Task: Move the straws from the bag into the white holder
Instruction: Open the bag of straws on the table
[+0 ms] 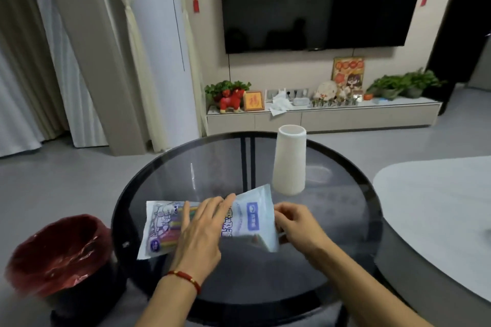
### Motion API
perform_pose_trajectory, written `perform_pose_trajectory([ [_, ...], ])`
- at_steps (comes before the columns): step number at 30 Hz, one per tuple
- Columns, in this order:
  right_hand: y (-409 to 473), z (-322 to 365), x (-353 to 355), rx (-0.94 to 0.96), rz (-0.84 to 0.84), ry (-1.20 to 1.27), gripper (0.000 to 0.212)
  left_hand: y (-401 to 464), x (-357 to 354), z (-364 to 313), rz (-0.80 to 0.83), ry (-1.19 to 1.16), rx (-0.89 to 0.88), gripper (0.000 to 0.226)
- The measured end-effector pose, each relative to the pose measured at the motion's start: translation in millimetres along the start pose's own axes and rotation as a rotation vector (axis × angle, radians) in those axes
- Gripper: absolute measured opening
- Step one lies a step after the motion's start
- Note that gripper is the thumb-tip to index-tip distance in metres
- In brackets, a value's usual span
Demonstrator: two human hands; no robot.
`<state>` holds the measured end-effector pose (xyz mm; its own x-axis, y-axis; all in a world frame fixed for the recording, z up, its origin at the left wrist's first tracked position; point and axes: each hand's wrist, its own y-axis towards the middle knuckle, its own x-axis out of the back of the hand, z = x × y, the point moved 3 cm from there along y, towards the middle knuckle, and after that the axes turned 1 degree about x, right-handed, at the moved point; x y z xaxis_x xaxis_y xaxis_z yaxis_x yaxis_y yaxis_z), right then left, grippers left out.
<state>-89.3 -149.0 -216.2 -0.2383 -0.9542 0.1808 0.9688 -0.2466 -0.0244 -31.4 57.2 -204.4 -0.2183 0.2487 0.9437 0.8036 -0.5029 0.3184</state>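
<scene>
A white and blue printed bag (249, 218) lies across the round glass table (345, 220), with coloured straws (175, 228) showing through its clear left part. My left hand (202, 231) lies flat over the bag's middle, pressing it down. My right hand (295, 223) pinches the bag's right end, which is lifted off the glass. The white holder (289, 159) stands upright and open-topped just beyond the bag, toward the table's far side. No straw is out of the bag.
A bin with a red liner (58, 249) stands on the floor left of the table. A pale oval table (438, 215) adjoins on the right. Further back are a TV cabinet (318, 114) with ornaments and a wall TV.
</scene>
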Motion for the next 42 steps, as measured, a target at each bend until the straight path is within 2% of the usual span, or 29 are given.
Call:
perform_pose_trajectory([
  [8,2.5,17.1,0.5,-0.065,0.182,0.317,0.042,35.5,25.3,-3.9,-0.027,0.154,-0.081,0.12],
  [12,24.8,-5.1,-6.2,-0.008,0.18,0.206,0.028,37.5,-2.9,4.0,0.034,0.109,-0.034,0.116],
  [14,32.6,-12.5,-9.6,0.019,0.14,0.142,0.034,33.5,-14.1,-2.5,0.052,0.053,-0.033,0.104],
  [16,41.3,-20.5,-12.1,0.03,0.105,0.086,0.039,31.3,-21.6,-13.8,-0.006,-0.074,0.011,0.078],
  [18,46.0,-21.6,-13.1,0.052,0.067,0.092,0.033,33.8,-18.4,-26.7,-0.059,-0.262,0.123,0.046],
  [20,49.1,-22.3,-14.6,0.074,0.068,0.146,0.032,38.1,-20.8,-39.4,-0.042,-0.281,0.168,0.031],
  [23,50.2,-22.3,-16.9,0.052,0.143,0.297,0.03,40.6,-20.7,-46.6,-0.038,-0.189,0.214,0.037],
  [27,47.0,-24.1,-16.5,0.05,0.234,0.405,0.03,44.5,-9.9,-49.3,-0.056,-0.253,0.31,0.033],
  [32,42.0,-24.9,-20.6,0.07,0.293,0.512,0.034,45.5,1.3,-51.0,-0.038,-0.325,0.371,0.028],
  [36,39.3,-24.4,-22.8,0.035,0.269,0.538,0.042,44.9,11.6,-53.0,0.001,-0.359,0.393,0.027],
  [42,33.7,-23.5,-29.4,0.03,0.269,0.517,0.038,41.9,14.7,-61.9,0.058,-0.107,0.33,0.027],
])
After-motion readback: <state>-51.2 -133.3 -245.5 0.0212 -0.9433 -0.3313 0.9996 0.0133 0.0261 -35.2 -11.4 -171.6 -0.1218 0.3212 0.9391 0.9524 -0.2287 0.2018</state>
